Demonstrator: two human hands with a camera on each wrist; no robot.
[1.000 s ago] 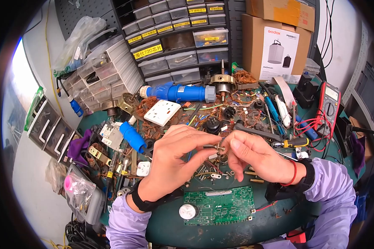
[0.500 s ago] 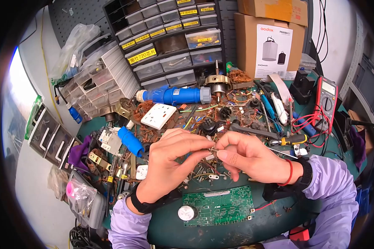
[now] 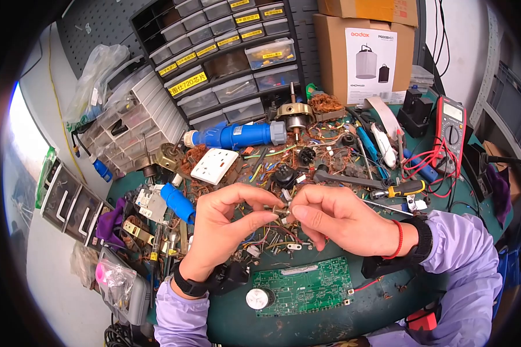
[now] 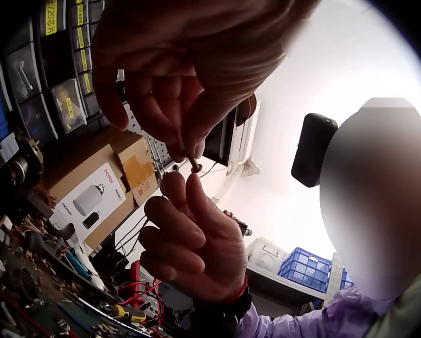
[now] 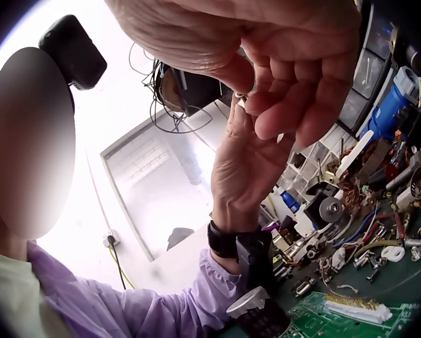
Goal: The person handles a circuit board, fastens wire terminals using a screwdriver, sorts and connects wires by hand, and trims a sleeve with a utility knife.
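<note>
A small brass-coloured metal part point(image 3: 281, 211) is held between the two hands above the bench. The left hand point(image 3: 228, 222) pinches one end of it between thumb and forefinger. The right hand point(image 3: 341, 221) has its thumb and forefinger at the other end, the other fingers curled below. In the left wrist view the part point(image 4: 195, 166) shows a rounded brass end sticking out of the left fingertips, close to the right thumb and forefinger. Under the hands lies a green circuit board point(image 3: 304, 289) with a round silver-topped component point(image 3: 257, 298) at its left.
Screws, wires and metal scraps cover the bench behind the hands. A blue connector point(image 3: 234, 136), a white socket plate point(image 3: 214, 166), a multimeter point(image 3: 450, 133) and a yellow-black screwdriver point(image 3: 406, 188) lie around. Drawer cabinets point(image 3: 231, 87) and cardboard boxes point(image 3: 330, 63) stand at the back.
Both hands have shifted slightly left, and the left thumb and forefinger now form a wider, rounder arch. The head view has turned a little to the right.
</note>
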